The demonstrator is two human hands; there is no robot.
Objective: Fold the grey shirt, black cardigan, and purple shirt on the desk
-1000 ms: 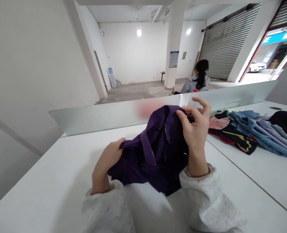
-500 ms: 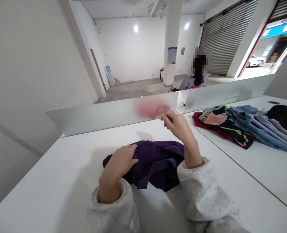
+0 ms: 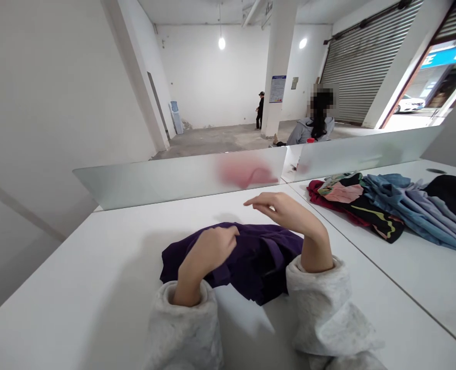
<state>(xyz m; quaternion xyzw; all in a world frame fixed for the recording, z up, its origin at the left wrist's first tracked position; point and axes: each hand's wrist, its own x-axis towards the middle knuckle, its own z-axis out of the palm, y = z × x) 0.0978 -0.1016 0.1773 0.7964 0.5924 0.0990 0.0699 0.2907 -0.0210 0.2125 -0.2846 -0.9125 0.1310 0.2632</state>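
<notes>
The purple cloth point(image 3: 251, 259) lies crumpled on the white table point(image 3: 112, 282), before the person. The two hands are apart from each other. The left hand point(image 3: 208, 249) is over the cloth with bent fingers, and I cannot tell if it grips it. The right hand point(image 3: 287, 211) is free above the far edge, its fingers loosely stretched. A pile of clothes point(image 3: 397, 198) lies further to the right

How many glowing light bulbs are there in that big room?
2: the left bulb hangs left of the pillar; the right bulb is right of it. The pillar may hide more.
</notes>
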